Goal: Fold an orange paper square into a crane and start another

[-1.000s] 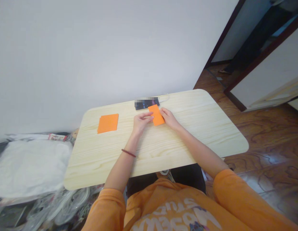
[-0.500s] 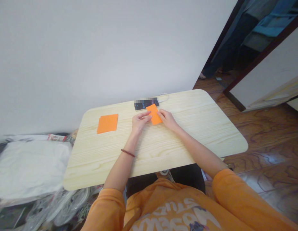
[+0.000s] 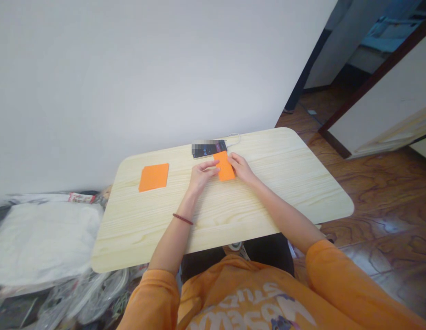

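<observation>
An orange paper rectangle lies on the pale wood-grain table, a little tilted, just in front of a black smartphone. My left hand has its fingertips at the paper's left edge. My right hand presses its fingers against the right edge, so the paper sits between both hands. A second orange square of paper lies flat further left, with neither hand touching it. The phone's screen is blurred, and a white cable runs from it over the table's back edge.
The table's back edge meets a white wall. A white bag and clear plastic lie on the floor to the left. Wooden floor spreads to the right, where a doorway shows a person's dark trouser leg.
The orange paper between my hands has shifted slightly right and turned a little. The person in the doorway has moved mostly out of view. The left orange square has not moved.
</observation>
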{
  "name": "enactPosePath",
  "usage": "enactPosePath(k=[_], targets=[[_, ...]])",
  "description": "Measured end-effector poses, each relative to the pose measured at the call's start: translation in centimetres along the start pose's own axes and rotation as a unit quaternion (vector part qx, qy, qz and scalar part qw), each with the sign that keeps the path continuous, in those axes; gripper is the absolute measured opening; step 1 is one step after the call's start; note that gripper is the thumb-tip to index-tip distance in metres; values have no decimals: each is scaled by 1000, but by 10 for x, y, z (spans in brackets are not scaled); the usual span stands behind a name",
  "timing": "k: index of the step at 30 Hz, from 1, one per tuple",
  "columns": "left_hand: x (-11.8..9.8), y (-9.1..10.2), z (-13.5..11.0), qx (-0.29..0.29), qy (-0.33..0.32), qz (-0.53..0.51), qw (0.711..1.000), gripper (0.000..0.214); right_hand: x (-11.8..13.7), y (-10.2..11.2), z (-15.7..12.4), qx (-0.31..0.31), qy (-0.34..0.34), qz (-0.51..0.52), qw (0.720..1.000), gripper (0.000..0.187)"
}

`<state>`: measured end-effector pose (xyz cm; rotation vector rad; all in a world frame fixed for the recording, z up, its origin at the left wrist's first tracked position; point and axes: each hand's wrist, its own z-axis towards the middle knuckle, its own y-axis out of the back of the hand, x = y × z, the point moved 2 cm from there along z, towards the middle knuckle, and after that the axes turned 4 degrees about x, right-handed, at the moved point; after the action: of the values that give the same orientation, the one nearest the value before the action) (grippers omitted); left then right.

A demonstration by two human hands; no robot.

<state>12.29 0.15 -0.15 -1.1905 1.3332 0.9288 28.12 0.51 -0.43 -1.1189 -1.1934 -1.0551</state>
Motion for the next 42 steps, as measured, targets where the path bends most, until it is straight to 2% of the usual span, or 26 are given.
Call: enactPosePath(k=[4,10,13,17,22,26,32,35,37,39,42], targets=[[2,-2,-1,17,11,-2,1000,43,0,4,0,-24,4,-22,999,41],[2,-2,-2,31,0,12,999,41,4,5,-1,-19,7,-36,999,33],[1,-5,-3,41,11,9,999,43,2,6,0,-44,19,-66,997,31],[-2,-8,-6,49,31,1,998,45,0,10,1,-78,30,-104,991,36],[-2,-7,-6,49,36,2,998,45,0,11,2,-61,44,-105,992,33],[1,-6,-5,58,31,6,998,45,1,12,2,-82,73,-151,983,26],[2,-6,-3,61,38,-2,997,44,6,18,1,-137,49,-229,963,36],[2,0,0,9,38,-44,998,42,11,17,-1,-110,66,-177,976,27],[1,5,3,-31,36,-90,995,42,13,14,-1,-50,78,-126,988,14],[1,9,6,-52,37,-127,990,41,13,9,-1,6,80,-97,992,26],[0,12,6,-39,48,-151,987,47,10,6,0,39,73,-85,993,24]])
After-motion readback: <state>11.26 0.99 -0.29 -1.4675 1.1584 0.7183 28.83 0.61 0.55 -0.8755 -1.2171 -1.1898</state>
